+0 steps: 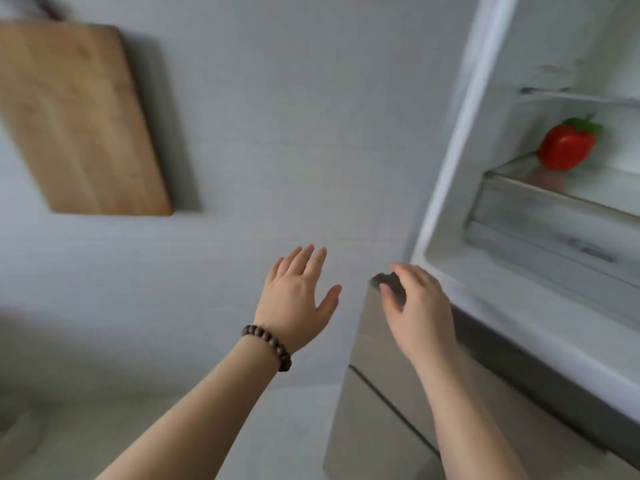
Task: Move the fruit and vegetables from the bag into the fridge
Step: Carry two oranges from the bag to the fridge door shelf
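The fridge (460, 168) stands open at the right, its white inner frame running up the picture. A red pepper (566, 147) with a green stalk lies inside on a glass shelf (540, 199). My left hand (298, 299), with a bead bracelet on the wrist, is held out flat with fingers apart and nothing in it, left of the fridge. My right hand (419, 313) hovers at the fridge's lower left corner, fingers loosely spread and empty. The bag is out of view.
A wooden cutting board (79, 119) hangs on the pale wall (277, 133) at the upper left. Below the open compartment are the fridge's grey lower drawer fronts (377, 403). The picture is blurred by motion.
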